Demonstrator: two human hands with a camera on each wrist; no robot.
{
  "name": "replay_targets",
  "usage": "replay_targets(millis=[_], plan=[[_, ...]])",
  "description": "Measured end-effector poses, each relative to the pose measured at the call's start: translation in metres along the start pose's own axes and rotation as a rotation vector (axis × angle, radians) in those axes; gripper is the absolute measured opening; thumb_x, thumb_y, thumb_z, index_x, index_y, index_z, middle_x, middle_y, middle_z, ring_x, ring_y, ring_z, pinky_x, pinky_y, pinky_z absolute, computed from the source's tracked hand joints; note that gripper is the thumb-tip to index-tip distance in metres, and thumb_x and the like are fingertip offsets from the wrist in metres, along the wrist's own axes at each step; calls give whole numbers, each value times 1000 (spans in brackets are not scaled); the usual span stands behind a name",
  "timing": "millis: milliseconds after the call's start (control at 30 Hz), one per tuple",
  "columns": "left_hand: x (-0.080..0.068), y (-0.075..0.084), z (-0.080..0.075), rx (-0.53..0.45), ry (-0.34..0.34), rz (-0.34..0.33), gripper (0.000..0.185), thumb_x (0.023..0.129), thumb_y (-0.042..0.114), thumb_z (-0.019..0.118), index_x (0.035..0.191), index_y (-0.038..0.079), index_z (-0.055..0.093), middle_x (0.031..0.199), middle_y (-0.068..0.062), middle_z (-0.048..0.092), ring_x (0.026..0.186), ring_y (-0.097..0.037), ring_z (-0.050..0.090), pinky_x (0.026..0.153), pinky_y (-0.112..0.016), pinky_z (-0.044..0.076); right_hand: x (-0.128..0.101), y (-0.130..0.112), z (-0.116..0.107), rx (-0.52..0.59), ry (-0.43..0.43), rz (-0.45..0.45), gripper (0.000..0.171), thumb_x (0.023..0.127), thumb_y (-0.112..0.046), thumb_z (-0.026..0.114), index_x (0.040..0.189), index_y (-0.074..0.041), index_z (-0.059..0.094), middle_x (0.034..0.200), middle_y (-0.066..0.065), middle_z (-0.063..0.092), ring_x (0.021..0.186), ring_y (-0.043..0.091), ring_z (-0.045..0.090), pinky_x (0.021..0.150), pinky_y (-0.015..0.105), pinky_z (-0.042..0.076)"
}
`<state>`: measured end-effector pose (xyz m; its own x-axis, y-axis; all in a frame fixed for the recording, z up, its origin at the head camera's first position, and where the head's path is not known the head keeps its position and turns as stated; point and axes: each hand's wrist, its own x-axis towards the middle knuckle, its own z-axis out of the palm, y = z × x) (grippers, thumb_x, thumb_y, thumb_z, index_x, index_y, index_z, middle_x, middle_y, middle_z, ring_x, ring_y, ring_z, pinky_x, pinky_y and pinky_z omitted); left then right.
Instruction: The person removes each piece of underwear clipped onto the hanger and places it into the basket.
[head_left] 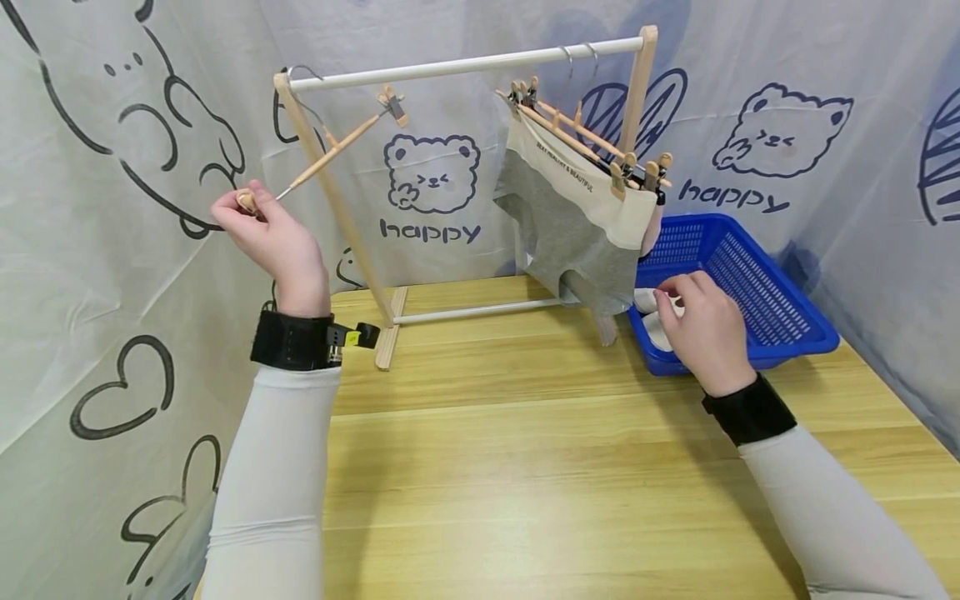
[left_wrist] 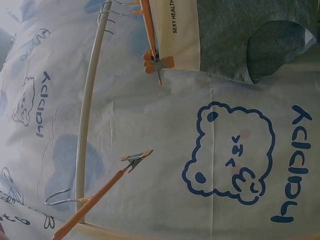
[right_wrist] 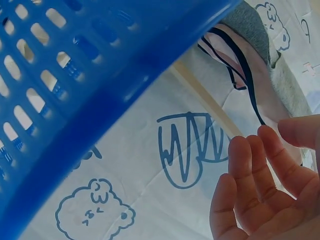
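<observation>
Our left hand (head_left: 281, 242) pinches one end of a wooden clip hanger (head_left: 335, 152), hooked at the rack's (head_left: 465, 65) left end. Behind, a curtain bear (head_left: 432, 175) is captioned "happy". Next hang grey-and-cream underpants (head_left: 577, 233), waistband printed "SEXY HEALTHY & BEAUTIFUL". Our right hand (head_left: 705, 333), fingers loosely bent, hovers near a blue basket (head_left: 772, 279).

Wood-grain table (head_left: 525, 483), pale cloth backdrop (head_left: 465, 112), cartoon bear print (head_left: 432, 172)

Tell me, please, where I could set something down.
Bare: the yellow wooden tabletop between both pale sleeves, before the white-barred wooden rack. Crowded: its right end, where a grey and cream garment hangs beside the blue plastic basket.
</observation>
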<state>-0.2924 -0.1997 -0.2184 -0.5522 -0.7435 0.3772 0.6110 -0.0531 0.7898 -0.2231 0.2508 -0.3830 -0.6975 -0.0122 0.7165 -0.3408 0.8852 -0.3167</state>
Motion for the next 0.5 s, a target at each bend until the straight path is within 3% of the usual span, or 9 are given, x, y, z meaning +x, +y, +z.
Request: replay_targets(millis=[267,500], plan=[[-1,0,4,-41,28,-3,18,105,2,49,96,10,36,98,-2,34,103,-10,46,83,-15,37,0,-2,1,11,5,-1,15,99,-11,68,99,4,69,92,21,64,81,36,63,68,50,51],[-1,-1,2,-82,19,-15,18,105,-1,47,96,8,35,101,-4,32,113,-9,49,96,-12,42,0,-4,3,20,5,-1,16,99,-12,69,99,4,68,92,21,64,81,37,64,67,50,51]])
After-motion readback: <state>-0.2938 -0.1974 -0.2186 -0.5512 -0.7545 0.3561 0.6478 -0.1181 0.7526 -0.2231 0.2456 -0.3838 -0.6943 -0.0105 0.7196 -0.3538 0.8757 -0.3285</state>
